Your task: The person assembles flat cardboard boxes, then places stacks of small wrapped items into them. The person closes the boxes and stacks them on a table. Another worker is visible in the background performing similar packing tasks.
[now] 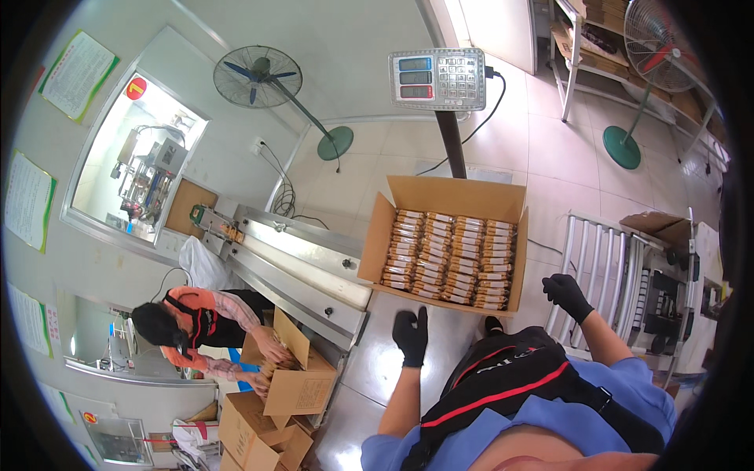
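Observation:
Before me is an open cardboard carton, its flaps raised. Rows of small packets in clear and brown wrapping fill it in several columns. My left hand, in a black glove, hovers just off the carton's near left corner. Its thumb stands apart from the bent fingers, and no object shows in it. To the right of the carton, clear of its wall, my black-gloved right hand has its fingers curled in, with nothing visible in them. A weighing scale display with a keypad stands on a post behind the carton.
A co-worker leans over another open carton at the left, both hands inside. A metal conveyor runs beside them. Roller conveyor stands at my right. Two pedestal fans and a power cable are farther off.

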A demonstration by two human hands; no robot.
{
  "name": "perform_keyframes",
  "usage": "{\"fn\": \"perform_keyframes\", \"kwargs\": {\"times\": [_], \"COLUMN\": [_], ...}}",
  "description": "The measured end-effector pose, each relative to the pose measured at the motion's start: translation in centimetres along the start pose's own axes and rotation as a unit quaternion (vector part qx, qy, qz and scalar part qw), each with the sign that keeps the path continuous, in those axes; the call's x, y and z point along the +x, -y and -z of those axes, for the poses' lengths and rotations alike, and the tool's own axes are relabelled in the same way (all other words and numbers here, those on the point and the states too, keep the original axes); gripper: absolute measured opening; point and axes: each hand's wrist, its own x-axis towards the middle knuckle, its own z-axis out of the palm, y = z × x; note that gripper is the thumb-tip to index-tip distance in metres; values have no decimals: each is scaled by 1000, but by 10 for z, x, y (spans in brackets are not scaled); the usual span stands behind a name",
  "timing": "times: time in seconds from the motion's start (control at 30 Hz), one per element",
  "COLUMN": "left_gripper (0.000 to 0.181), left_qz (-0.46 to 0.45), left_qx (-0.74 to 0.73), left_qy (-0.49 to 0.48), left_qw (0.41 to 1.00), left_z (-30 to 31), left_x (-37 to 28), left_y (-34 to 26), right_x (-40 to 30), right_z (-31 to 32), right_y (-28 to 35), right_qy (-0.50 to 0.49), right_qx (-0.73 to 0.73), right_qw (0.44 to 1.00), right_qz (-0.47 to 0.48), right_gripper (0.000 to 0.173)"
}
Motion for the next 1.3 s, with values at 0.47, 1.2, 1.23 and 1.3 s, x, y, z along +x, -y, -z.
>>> {"fn": "perform_keyframes", "kwargs": {"times": [0.47, 1.2, 1.23, 1.3], "left_gripper": [47, 26, 27, 29], "left_qz": [252, 370, 398, 426], "left_qx": [-234, -39, -34, -37], "left_qy": [-54, 165, 162, 152], "left_qw": [937, 914, 902, 891], "left_z": [120, 138, 138, 131], "left_x": [-97, -157, -157, -166], "left_y": [7, -11, -14, -10], "right_x": [-23, 307, 322, 343], "right_z": [-78, -302, -310, -325], "right_y": [55, 135, 135, 136], "right_qy": [7, -107, -96, -76], "right_qx": [-15, -436, -440, -450], "right_qw": [989, 798, 794, 784], "right_qz": [144, 403, 409, 420], "right_gripper": [35, 39, 37, 34]}}
